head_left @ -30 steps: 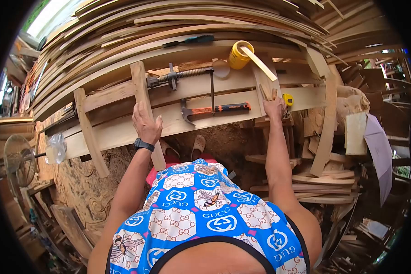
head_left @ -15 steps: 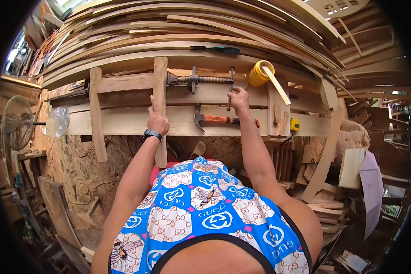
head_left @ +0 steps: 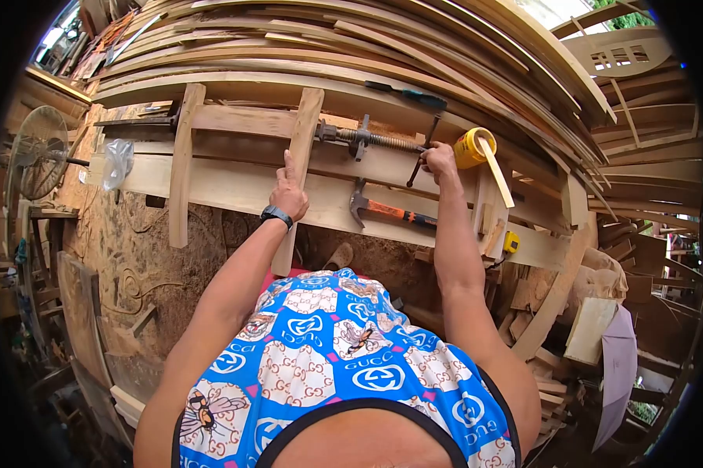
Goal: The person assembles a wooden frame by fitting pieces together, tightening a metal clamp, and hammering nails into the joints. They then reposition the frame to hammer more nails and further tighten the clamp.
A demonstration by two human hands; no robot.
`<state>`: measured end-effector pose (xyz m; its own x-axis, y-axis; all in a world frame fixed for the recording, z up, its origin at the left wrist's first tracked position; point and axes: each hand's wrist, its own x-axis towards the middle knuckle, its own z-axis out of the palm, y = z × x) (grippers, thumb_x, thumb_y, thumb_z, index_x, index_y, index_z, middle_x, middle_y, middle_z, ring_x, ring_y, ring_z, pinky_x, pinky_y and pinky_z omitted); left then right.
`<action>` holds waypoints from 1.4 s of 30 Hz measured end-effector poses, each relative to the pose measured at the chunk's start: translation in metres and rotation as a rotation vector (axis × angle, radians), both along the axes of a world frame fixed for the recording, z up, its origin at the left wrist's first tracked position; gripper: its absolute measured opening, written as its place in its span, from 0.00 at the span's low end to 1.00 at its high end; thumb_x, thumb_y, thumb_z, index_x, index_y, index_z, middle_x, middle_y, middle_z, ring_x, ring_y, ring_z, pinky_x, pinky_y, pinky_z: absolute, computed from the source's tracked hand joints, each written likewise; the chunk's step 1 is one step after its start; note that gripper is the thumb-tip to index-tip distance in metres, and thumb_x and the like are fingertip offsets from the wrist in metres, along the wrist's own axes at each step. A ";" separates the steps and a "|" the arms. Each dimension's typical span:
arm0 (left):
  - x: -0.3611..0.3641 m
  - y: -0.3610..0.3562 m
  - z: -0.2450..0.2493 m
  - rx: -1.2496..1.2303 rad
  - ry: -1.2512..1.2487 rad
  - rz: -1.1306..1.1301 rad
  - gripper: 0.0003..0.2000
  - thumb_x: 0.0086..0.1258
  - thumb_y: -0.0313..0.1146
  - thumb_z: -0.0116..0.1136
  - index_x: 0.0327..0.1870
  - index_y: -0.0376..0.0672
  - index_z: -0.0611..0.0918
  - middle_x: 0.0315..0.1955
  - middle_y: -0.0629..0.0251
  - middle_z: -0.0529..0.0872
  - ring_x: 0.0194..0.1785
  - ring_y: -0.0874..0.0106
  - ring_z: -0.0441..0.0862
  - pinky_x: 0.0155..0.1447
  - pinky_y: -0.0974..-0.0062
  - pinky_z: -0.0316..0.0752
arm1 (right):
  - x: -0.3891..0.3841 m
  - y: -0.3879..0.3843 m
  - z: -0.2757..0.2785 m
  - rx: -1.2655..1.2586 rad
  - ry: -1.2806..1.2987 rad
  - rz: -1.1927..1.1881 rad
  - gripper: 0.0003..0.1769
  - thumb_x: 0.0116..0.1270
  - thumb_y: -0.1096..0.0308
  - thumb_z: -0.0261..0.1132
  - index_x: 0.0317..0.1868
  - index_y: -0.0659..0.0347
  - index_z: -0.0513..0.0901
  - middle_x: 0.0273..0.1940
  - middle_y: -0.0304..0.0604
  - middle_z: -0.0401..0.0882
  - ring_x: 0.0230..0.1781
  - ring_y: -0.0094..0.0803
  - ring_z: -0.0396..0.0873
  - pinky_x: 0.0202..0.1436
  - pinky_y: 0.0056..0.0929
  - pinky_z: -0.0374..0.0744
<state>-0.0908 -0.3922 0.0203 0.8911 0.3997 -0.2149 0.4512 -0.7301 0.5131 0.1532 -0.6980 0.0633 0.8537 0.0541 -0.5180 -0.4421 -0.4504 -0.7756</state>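
Note:
My left hand [head_left: 291,196] grips the edge of an upright wooden piece [head_left: 308,109], index finger stretched along it. A horizontal rail [head_left: 242,120] joins that piece to a second upright [head_left: 184,168], forming a frame. A bar clamp [head_left: 383,139] with a threaded screw presses at the frame's right side; its far jaw [head_left: 172,118] is by the left upright. My right hand [head_left: 440,160] is closed around the clamp's T-handle [head_left: 434,129] at the screw's end. Below the screw, a claw hammer [head_left: 394,213] with an orange and black handle lies on the bench plank [head_left: 234,184].
A yellow tub [head_left: 467,150] holding a wooden stick [head_left: 496,171] stands beside my right hand. A yellow tape measure [head_left: 511,242] sits at the bench's right. Long boards [head_left: 289,58] are stacked behind, with a dark tool [head_left: 406,93] on them. A fan [head_left: 38,154] stands left.
The view has turned, so the bench now slopes down to the right and things appear farther right. Both hands keep their holds, and the T-handle looks more tilted.

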 end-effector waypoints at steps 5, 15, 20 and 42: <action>0.002 -0.001 0.004 0.038 0.021 -0.008 0.57 0.61 0.29 0.62 0.83 0.47 0.31 0.63 0.42 0.69 0.54 0.42 0.82 0.56 0.48 0.82 | 0.028 -0.006 0.004 -0.028 0.051 0.083 0.12 0.70 0.65 0.68 0.41 0.69 0.86 0.31 0.44 0.86 0.29 0.31 0.85 0.31 0.31 0.81; 0.004 -0.004 0.011 0.031 0.033 -0.009 0.54 0.63 0.29 0.59 0.84 0.46 0.32 0.62 0.41 0.69 0.53 0.41 0.82 0.55 0.48 0.82 | 0.001 0.007 0.040 -0.040 -0.734 0.072 0.09 0.65 0.69 0.69 0.44 0.62 0.89 0.36 0.46 0.90 0.39 0.33 0.88 0.45 0.32 0.83; 0.002 -0.001 0.007 0.027 0.017 0.000 0.55 0.62 0.29 0.60 0.84 0.47 0.33 0.62 0.40 0.70 0.54 0.41 0.82 0.55 0.49 0.82 | -0.127 -0.016 0.018 -0.273 -1.263 0.045 0.14 0.67 0.75 0.71 0.52 0.56 0.88 0.53 0.48 0.84 0.43 0.37 0.87 0.47 0.35 0.83; 0.015 0.061 -0.022 -0.748 0.010 0.056 0.44 0.58 0.54 0.78 0.67 0.28 0.74 0.58 0.46 0.85 0.60 0.62 0.84 0.64 0.66 0.78 | -0.199 0.036 -0.044 -0.814 -0.678 0.556 0.18 0.55 0.77 0.68 0.48 0.61 0.80 0.47 0.48 0.81 0.55 0.52 0.79 0.55 0.48 0.81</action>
